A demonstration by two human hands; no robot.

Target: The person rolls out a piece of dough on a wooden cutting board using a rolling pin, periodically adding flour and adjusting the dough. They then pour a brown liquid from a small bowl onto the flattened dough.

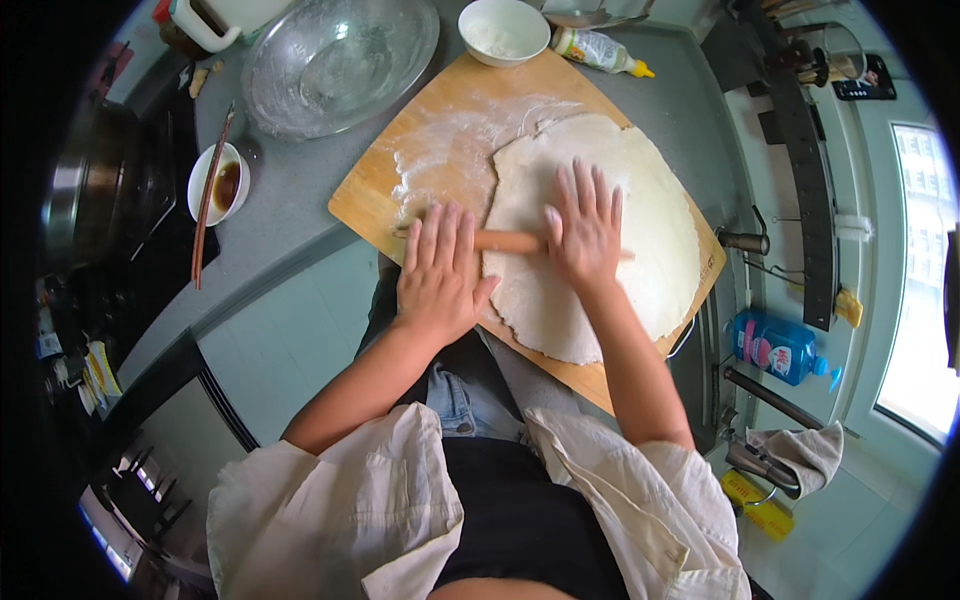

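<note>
A thin wooden rolling pin (510, 241) lies across the left part of a wide, flat sheet of dough (652, 217). My left hand (439, 277) is laid flat over the pin's left end, just off the dough's ragged edge, with its fingers stretched out. Over the pin's right part, my right hand (585, 229) rests palm down, fingers spread and slightly blurred. Neither hand wraps its fingers around the pin. Beneath everything is a wooden board (360, 187), dusted with white flour (442, 154) on its left half. The dough reaches close to the board's right edge.
A large metal bowl (341, 67) and a white bowl of flour (504, 34) stand behind. At left, chopsticks (212, 195) lie across a small bowl of dark liquid (226, 186). A squeeze bottle (600, 51) lies at the back. Right are a faucet (772, 397) and blue soap bottle (776, 347).
</note>
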